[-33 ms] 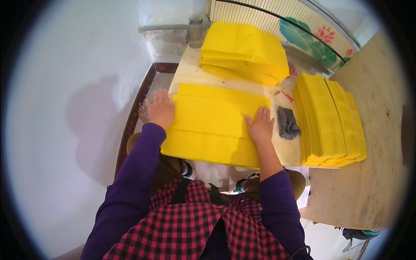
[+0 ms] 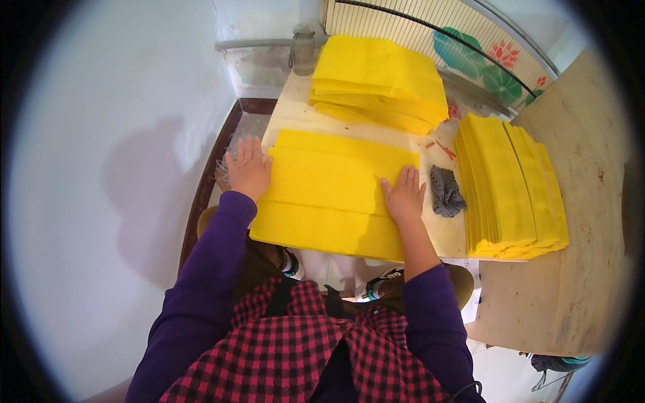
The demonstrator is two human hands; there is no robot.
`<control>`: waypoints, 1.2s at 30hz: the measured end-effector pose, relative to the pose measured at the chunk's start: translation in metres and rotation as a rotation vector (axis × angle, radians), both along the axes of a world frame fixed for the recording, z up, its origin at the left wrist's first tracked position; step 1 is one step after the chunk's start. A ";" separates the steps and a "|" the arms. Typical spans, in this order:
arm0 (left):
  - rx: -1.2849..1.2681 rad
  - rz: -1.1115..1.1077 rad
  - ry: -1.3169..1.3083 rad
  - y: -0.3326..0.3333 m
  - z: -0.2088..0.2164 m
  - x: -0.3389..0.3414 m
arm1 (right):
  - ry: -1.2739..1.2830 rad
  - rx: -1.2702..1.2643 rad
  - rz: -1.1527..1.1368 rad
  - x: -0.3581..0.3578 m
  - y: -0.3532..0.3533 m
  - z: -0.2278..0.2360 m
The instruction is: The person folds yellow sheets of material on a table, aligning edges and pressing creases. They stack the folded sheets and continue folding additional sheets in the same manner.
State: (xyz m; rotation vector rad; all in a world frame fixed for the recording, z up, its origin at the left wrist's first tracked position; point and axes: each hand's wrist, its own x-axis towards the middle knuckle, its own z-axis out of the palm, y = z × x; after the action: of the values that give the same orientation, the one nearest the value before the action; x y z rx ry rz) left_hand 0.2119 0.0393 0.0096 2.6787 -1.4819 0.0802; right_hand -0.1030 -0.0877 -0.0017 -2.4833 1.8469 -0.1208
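Note:
A folded yellow fabric piece (image 2: 329, 181) lies flat on the wooden table in front of me, with crease lines running across it. My left hand (image 2: 248, 169) is at its left edge, fingers stretched out and pointing away from me. On its right edge rests my right hand (image 2: 405, 196), fingers extended and thumb apart. Neither hand grips anything. Just right of my right hand sits a crumpled grey dotted cloth (image 2: 446, 191). Whether more layers lie under the yellow fabric I cannot tell.
A yellow fabric stack (image 2: 376, 74) stands at the table's far side. Another stack (image 2: 504, 188) is at the right, beside an upright wooden board (image 2: 564, 289). A lidded jar (image 2: 304, 50) stands at the back left corner. Red scraps (image 2: 443, 148) lie between the stacks. A white wall (image 2: 101, 201) borders the left.

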 end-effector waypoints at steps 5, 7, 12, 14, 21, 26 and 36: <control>-0.334 -0.377 0.042 -0.031 0.007 -0.058 | 0.004 -0.068 0.151 0.024 0.003 0.007; -0.219 -0.493 0.146 -0.048 0.006 -0.100 | -0.032 -0.055 0.223 0.042 0.011 0.004; -0.052 -0.445 0.219 -0.044 -0.006 -0.117 | -0.062 -0.045 0.223 0.031 0.019 -0.006; -0.043 -0.395 0.168 -0.039 -0.010 -0.094 | -0.049 -0.025 0.165 0.011 0.014 -0.008; -0.098 -0.193 0.134 -0.018 -0.019 -0.041 | -0.028 -0.154 0.162 -0.017 -0.020 0.005; -0.121 -0.172 0.108 -0.010 -0.017 -0.040 | -0.140 -0.102 0.356 -0.010 -0.042 0.032; -0.451 -0.230 0.244 0.029 0.009 -0.043 | -0.113 0.322 0.354 -0.003 -0.077 0.061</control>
State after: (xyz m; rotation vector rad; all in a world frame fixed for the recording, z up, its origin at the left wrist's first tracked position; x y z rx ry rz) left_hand 0.1688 0.0680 0.0186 2.0753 -1.4725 0.0608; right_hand -0.1065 -0.1648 0.0589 -2.4641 1.2445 0.0460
